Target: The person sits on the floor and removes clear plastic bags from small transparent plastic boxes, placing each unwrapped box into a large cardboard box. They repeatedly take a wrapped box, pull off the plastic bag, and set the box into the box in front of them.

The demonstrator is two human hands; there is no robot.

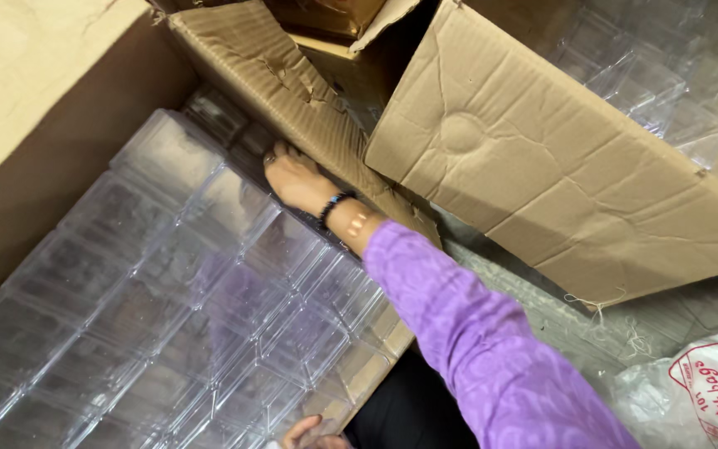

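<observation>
Right hand (297, 179), purple sleeve with a dark wrist band, reaches deep into a big cardboard box (60, 133) packed with rows of clear plastic containers (209, 308). Fingers are tucked under the inner cardboard flap (292, 108) at the far corner of the rows, so the grip cannot be read: could be pinching a container edge or just pressing on it. Left hand (313, 434) is only partly visible at the bottom edge, fingers curled near the box's near rim; its grip cannot be told either. Risks: the containers sit tight against each other and are slick, so pulling one from the corner likely drags or tips its neighbours. The creased flap presses low over the hand and could snag the wrist or knock a container loose. The second box (558, 158) leans close by, and a plastic bag (708, 391) lies at right.
</observation>
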